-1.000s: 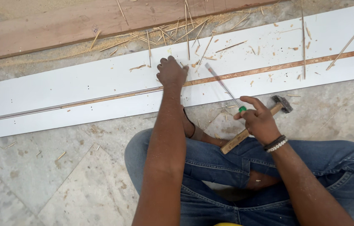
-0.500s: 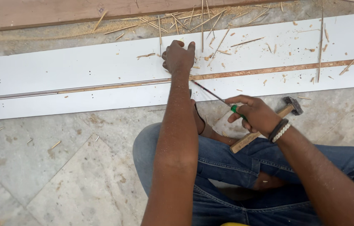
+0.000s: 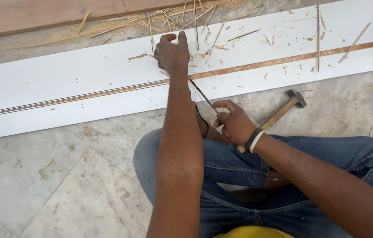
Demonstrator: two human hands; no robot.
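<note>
- I see bright, even daylight with no harsh glare, even on the white board [image 3: 63, 83].
- Shadows are soft; a faint one sits just under my left hand [image 3: 172, 53].
- Focus holds sharp around both hands; the near forearm looks slightly soft.
- Mild wide-angle bending shows far from the hands.

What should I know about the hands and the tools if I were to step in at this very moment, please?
Left hand: pressed on the white board beside its long brown groove, at the tip of the thin metal tool.
Right hand: holds that tool's other end and the hammer, whose head hangs above the stone floor.
Done: wood splinters lie scattered over the board.
Left: how far the groove is cleared cannot be told.
</note>
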